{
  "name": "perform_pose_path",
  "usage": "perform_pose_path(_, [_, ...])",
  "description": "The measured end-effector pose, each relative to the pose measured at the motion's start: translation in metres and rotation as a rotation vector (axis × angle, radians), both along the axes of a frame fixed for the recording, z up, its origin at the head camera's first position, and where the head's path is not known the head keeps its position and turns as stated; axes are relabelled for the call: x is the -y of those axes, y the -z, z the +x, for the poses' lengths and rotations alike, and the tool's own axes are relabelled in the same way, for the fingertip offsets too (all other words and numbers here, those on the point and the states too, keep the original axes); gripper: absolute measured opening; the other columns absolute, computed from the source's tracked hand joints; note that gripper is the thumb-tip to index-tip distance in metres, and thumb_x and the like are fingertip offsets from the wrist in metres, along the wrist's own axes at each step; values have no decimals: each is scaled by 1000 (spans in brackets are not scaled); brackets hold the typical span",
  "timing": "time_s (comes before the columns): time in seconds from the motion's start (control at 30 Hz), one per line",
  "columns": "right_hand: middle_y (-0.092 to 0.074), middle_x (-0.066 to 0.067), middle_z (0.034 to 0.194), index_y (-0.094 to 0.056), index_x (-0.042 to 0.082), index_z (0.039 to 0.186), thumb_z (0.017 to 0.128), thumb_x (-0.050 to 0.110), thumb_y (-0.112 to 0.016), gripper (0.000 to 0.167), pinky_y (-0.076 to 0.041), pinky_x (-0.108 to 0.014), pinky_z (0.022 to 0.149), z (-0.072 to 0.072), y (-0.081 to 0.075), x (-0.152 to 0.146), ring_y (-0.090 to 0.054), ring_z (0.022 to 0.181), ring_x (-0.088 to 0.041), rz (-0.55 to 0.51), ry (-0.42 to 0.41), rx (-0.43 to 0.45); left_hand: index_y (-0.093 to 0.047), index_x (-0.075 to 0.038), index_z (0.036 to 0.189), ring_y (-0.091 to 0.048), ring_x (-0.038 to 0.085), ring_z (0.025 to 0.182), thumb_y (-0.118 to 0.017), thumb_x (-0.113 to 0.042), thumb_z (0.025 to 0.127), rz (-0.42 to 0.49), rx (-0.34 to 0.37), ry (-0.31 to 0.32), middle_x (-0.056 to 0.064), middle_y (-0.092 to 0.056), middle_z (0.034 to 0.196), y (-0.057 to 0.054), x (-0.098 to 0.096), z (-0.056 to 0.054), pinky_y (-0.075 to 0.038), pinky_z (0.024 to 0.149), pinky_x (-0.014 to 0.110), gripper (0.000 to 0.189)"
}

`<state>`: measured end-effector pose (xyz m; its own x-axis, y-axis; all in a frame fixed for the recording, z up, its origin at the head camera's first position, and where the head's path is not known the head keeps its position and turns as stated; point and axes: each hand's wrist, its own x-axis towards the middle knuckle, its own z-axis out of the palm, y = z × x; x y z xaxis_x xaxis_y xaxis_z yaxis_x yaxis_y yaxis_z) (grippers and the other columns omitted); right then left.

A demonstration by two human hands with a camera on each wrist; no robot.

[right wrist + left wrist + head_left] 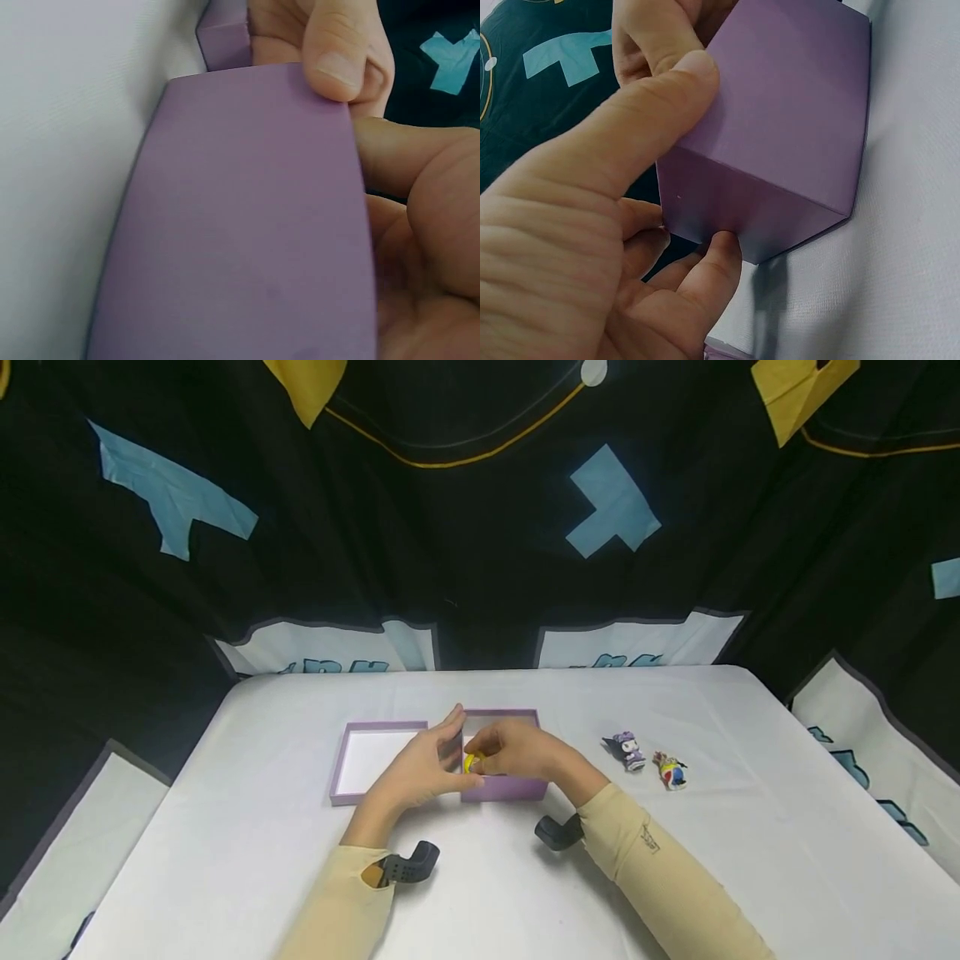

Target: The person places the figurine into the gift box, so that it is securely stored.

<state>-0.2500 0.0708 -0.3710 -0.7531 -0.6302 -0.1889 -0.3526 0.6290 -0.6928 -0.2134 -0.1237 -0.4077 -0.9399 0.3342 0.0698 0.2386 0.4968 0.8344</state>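
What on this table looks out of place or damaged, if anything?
Very little: only a tiny pale speck on one side of the purple box, odd because the surface around it is plain. I cannot tell if it is damage. The left hand grips the box, and no spill shows.

A purple box (240,217) fills the centre down to the bottom edge. At top, the left hand (326,45) rests its thumb on the box's upper-right corner; the right hand (442,217), right, reaches behind it. White table (52,150) spans the left.
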Motion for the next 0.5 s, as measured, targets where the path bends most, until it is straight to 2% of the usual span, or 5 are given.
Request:
perform_pose_path(0.2, [-66,-6,119,-64,6,126,93,14,-61,34,-54,-38,92,5,-7,-6,-63,103,-17,-57,51,52,-27,-10,154,-28,13,142,-88,-32,71,0,-19,0,-5,-14,161,0,1,-1,-37,108,29,105])
perform_pose_path(0.3, [-64,-9,124,-64,7,127,92,13,-60,35,-52,-41,96,6,-7,-16,-61,110,-20,-134,80,45,-28,-9,153,-30,14,141,-88,-33,71,-1,-21,-8,-6,-15,160,0,1,-1,-39,106,30,105])
perform_pose_path(0.5, [-62,-8,128,-63,9,129,94,17,-62,36,-47,-44,102,7,-4,-41,-58,118,-25,-309,130,53,-29,-12,154,-33,14,140,-88,-39,69,-30,-17,-30,-8,-17,160,0,-1,3,-37,108,31,106])
